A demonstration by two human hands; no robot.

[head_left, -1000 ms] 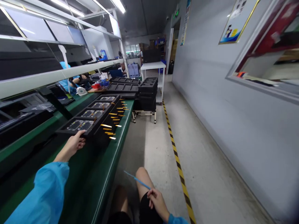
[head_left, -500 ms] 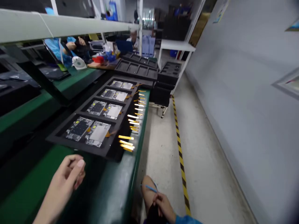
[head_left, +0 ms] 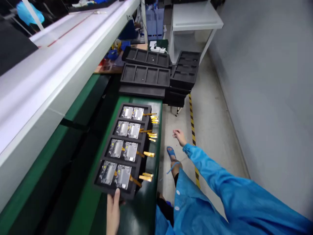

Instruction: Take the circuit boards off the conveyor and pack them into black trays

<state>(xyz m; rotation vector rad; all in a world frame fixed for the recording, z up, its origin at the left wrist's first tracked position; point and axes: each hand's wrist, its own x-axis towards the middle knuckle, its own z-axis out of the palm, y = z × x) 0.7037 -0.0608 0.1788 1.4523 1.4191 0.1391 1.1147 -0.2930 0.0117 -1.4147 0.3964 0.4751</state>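
A black foam tray (head_left: 139, 166) lies on the green bench along its edge. Its compartments hold pairs of silver circuit boards (head_left: 130, 151), with orange flex cables (head_left: 149, 154) sticking out over the right side. My left hand (head_left: 113, 209) grips the near edge of the tray, thumb on top of the rim; its other fingers are mostly hidden. My right hand (head_left: 179, 137) is held over the aisle in a blue sleeve, fingers loosely bent and apart, nothing visible in them. Below it, a thin blue strip (head_left: 173, 167) hangs by my leg.
Black foam trays (head_left: 145, 85) with bare compartments stand at the bench's far end, beside another stack (head_left: 187, 76). A white shelf (head_left: 97, 49) overhangs the left. A white table (head_left: 195, 19) stands behind. Yellow-black tape (head_left: 192, 127) marks the floor beside a grey wall (head_left: 264, 81).
My left hand has moved forward from beside the tray onto its near edge. My right hand has lifted away from my leg, out over the aisle. The view has tilted down.
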